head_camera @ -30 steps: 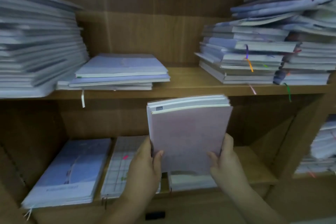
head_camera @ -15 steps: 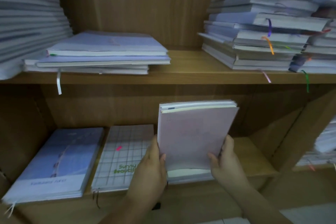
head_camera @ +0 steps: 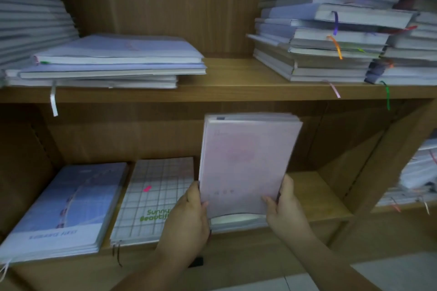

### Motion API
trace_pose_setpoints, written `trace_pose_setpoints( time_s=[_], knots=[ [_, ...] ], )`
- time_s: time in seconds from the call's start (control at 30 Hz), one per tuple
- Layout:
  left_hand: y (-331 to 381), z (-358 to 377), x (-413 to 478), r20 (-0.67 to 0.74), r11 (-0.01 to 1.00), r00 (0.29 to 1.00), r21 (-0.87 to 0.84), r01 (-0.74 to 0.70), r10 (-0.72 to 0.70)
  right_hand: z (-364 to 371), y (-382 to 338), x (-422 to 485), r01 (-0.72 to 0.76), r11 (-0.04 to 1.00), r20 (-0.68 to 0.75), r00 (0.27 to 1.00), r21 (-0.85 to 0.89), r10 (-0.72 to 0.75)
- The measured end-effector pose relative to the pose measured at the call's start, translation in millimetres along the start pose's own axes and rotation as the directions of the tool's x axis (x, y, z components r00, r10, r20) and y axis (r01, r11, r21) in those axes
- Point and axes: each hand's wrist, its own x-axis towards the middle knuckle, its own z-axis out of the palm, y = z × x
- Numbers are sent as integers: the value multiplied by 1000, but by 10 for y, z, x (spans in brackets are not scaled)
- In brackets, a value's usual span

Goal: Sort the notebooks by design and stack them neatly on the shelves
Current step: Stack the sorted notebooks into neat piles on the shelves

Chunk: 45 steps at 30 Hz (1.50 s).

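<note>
Dim, bluish light all over. Below the upper shelf board (head_camera: 227, 93) the recess (head_camera: 123, 134) drops into deep shadow, darkest toward the left. Above the board on the right, the notebook piles (head_camera: 331, 38) smear with blur. The board itself bows at both ends.

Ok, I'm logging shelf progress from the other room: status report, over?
Both gripping: left hand, right hand on pink notebooks, upright. Bottom edge over pale stack on lower shelf. To its left, checked stack; nothing in the way.
</note>
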Motion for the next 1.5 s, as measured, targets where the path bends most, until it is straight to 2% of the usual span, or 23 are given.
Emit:
trace_pose_setpoints(
  time_s=[0.1, 0.23, 0.4, 0.53, 0.63, 0.77, 0.9, 1.03, 1.13, 1.27, 1.37, 1.5],
  knots=[
    [135, -91, -56, -4, 998, 998, 7, -55, 55, -144, 32, -26, -4, 999, 20, 1000, 33, 3],
    [476, -137, -227, 67, 992, 997, -125, -28, 36, -473, 77, -138, 8, 999, 39, 999, 37, -9],
    [963, 97, -162, 252, 945, 965, -291, 149, -74, -998, 321, -245, -3, 1000, -25, 1000, -14, 3],
    [1286, 511, 71, 378, 911, 915, -311, 272, -144, -1226, 701, -211, -151, 985, -82, 986, -81, 145],
    [1504, 785, 211, 450, 873, 854, -266, 408, -262, -1351, 1003, -128, -261, 957, -143, 960, -126, 243],
    [1573, 1089, 304, 489, 842, 801, -215, 495, -346, -1427, 1198, -29, -298, 952, -200, 940, -76, 278],
    [1681, 1257, 424, 449, 819, 809, -245, 519, -379, -1407, 1275, 78, -258, 966, -292, 922, 25, 254],
    [1693, 1385, 570, 413, 824, 828, -255, 506, -381, -1336, 1368, 66, -292, 945, -222, 922, 145, 318],
    [1476, 1565, 605, 384, 895, 859, -154, 420, -337, -1269, 1439, -5, -337, 925, -139, 922, 175, 362],
    [1523, 1439, 405, 350, 973, 919, -69, 219, -182, -1283, 1455, -61, -350, 933, -85, 930, 90, 357],
    [1521, 1370, 105, 351, 989, 934, -103, 108, -66, -1309, 1476, -90, -353, 936, -48, 934, 4, 353],
    [1274, 1497, -286, 412, 955, 909, -243, 172, -59, -1240, 1599, -115, -326, 941, -112, 942, -89, 316]
  ],
)
